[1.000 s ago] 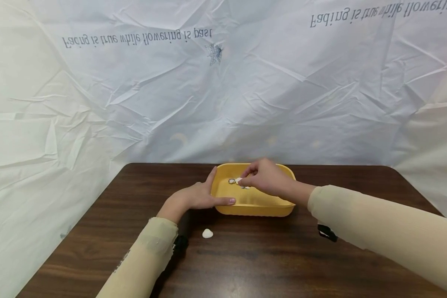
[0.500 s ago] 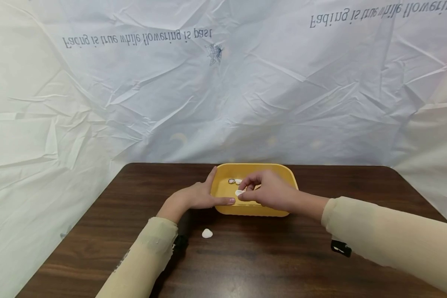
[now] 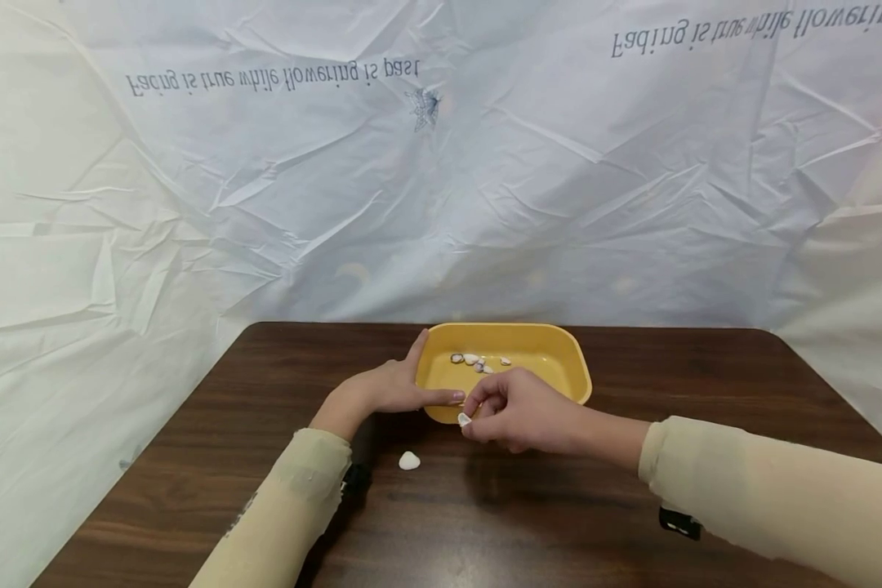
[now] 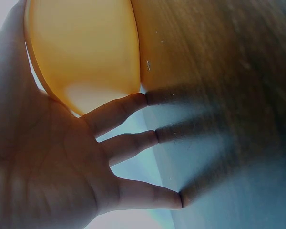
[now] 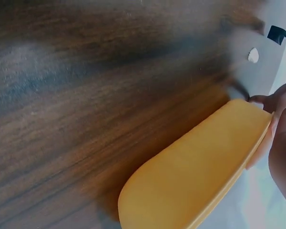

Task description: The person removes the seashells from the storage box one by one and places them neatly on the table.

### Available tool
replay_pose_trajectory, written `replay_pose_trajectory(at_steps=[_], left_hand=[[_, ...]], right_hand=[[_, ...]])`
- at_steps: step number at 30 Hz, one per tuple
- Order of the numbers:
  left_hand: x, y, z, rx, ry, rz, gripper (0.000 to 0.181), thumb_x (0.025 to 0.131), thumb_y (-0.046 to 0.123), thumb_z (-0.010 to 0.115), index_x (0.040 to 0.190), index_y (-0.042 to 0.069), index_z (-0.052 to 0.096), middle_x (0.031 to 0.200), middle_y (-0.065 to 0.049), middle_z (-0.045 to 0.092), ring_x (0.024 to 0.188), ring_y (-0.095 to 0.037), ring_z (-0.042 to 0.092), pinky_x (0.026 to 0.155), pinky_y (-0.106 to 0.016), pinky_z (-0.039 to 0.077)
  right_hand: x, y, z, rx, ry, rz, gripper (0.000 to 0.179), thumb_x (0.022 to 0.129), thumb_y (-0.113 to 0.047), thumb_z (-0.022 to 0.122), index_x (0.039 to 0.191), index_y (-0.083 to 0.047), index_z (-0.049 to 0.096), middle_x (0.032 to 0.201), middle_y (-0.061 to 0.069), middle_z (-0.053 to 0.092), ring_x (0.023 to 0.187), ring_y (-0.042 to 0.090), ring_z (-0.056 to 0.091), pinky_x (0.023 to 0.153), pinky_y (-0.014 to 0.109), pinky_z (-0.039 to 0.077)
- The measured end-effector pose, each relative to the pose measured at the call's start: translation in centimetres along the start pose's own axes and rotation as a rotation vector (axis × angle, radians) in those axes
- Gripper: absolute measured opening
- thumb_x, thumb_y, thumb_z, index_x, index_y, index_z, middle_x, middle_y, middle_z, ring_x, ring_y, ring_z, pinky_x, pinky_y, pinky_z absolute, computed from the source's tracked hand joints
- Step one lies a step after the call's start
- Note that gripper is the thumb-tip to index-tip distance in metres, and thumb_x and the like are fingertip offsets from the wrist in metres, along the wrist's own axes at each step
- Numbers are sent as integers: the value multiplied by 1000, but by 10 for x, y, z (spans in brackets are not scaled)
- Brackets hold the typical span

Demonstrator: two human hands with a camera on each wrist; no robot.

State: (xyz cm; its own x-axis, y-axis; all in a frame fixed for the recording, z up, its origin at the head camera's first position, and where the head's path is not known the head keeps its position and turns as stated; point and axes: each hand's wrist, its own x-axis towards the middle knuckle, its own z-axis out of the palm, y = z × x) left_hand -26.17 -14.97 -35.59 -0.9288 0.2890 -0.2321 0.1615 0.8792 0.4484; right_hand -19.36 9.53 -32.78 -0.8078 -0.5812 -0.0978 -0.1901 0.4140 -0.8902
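Note:
A yellow plastic basin [image 3: 575, 371] stands toward the back of the table. My left hand [image 3: 389, 385] braces its left end, thumb along the near rim. In the left wrist view, three straight fingers of that left hand [image 4: 128, 148] spread down to the tabletop beside the basin wall [image 4: 86, 52]. Thumb and fingertips of my right hand [image 3: 522, 411] pinch a small white seashell [image 3: 464, 419] just in front of the basin's near rim. Several small shells [image 3: 471, 359] lie inside the basin. Another white shell [image 3: 409, 461] rests on the table in front of my left hand.
The dark wood-grain table [image 3: 559, 523] spreads around the basin. A wrinkled white sheet [image 3: 441, 188] with printed lettering hangs behind its back edge. Black wrist devices show under both sleeves, one at the right sleeve [image 3: 679, 523].
My right hand has moved from inside the basin toward me, over the near rim, carrying the pinched seashell. More shells in the basin are now uncovered. My left hand stays put.

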Motion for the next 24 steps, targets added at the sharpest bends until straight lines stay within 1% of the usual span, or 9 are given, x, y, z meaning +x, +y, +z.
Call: replay_pose_trajectory(at_steps=[2, 4, 8, 15, 18, 21, 24], left_hand=[[0, 0, 0, -5, -2, -2, 137, 79, 88, 68, 172, 27, -12, 120, -19, 69, 104, -23, 65, 97, -41, 53], [1, 0, 1, -3, -1, -8, 137, 79, 88, 68, 172, 27, -11, 123, -19, 68, 105, -22, 65, 97, -42, 53], [2, -1, 2, -1, 0, -22, 137, 79, 89, 67, 172, 27, -11, 130, -21, 67, 109, -24, 65, 99, -43, 53], [1, 1, 1, -21, -2, -21, 136, 78, 89, 68, 172, 30, -12, 135, -22, 65, 117, -26, 66, 102, -45, 52], [1, 1, 1, -20, -2, -24, 136, 78, 89, 68, 172, 31, -12, 136, -22, 65, 118, -26, 66, 103, -46, 52], [1, 0, 1, -19, -2, -24, 136, 78, 89, 68, 172, 31, -12, 135, -22, 65, 116, -26, 66, 102, -46, 52], [2, 0, 1, -17, -3, -23, 136, 78, 89, 68, 172, 29, -12, 136, -23, 65, 116, -26, 65, 103, -46, 52]], right_hand=[[-2, 1, 2, 33, -21, 0, 16, 91, -13, 78, 100, -2, 69, 69, -2, 67, 49, 11, 45, 52, 26, 42], [-3, 3, 4, 53, -45, 2, 16, 91, -11, 76, 101, -2, 66, 69, 1, 68, 48, 11, 46, 50, 26, 42], [-5, 10, 9, 42, -75, 4, 16, 89, -9, 75, 101, -3, 65, 69, 3, 68, 48, 11, 51, 49, 27, 44], [-11, 25, 18, 40, -126, 28, 17, 91, -6, 76, 103, -3, 65, 72, 5, 69, 49, 12, 57, 48, 25, 48], [-10, 29, 22, 17, -112, 23, 17, 92, -7, 79, 103, -3, 67, 72, 2, 66, 50, 11, 55, 48, 25, 47], [-7, 32, 25, -58, -65, -10, 17, 89, -11, 84, 100, -7, 71, 71, -3, 57, 54, 9, 51, 53, 23, 44], [-4, 34, 29, -127, -28, -43, 18, 87, -15, 86, 99, -10, 74, 71, -5, 50, 60, 7, 48, 58, 22, 42]])
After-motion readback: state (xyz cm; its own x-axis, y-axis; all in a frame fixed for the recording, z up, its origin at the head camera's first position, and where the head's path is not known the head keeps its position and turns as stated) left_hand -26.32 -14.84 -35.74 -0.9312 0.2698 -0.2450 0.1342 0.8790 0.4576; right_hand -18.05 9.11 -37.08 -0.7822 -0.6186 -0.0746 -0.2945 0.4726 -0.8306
